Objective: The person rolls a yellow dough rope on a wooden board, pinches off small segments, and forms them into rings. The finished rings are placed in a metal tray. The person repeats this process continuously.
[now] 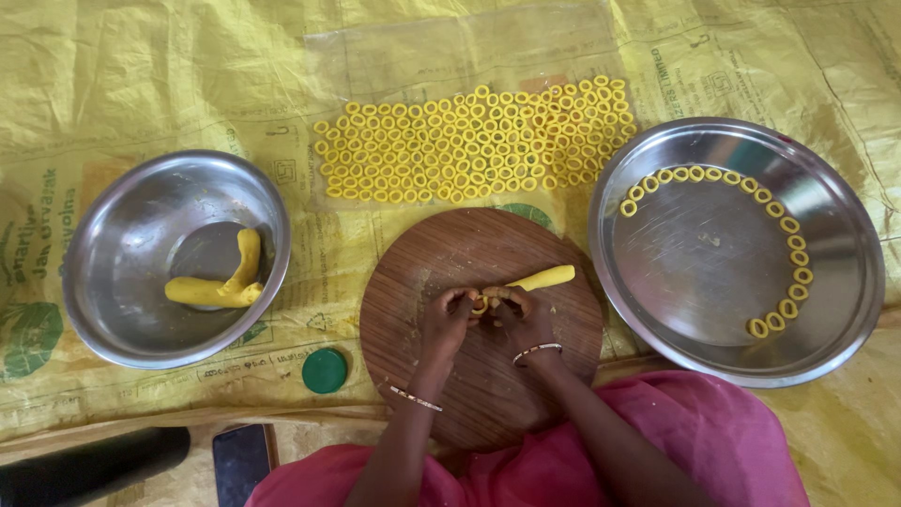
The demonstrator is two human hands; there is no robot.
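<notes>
Both hands meet over a round wooden board (422,272). My left hand (447,319) and my right hand (521,314) pinch the near end of a yellow dough roll (544,278), curling it into a small ring between the fingertips. The rest of the roll lies on the board, pointing up and right. Each wrist wears a thin bangle.
A steel bowl (122,253) at left holds two thick yellow dough rolls (225,282). A wide steel plate (704,263) at right carries dough rings along its rim. Several rows of rings (469,141) lie on clear plastic sheet beyond the board. A green lid (325,371) and a phone (242,460) sit near me.
</notes>
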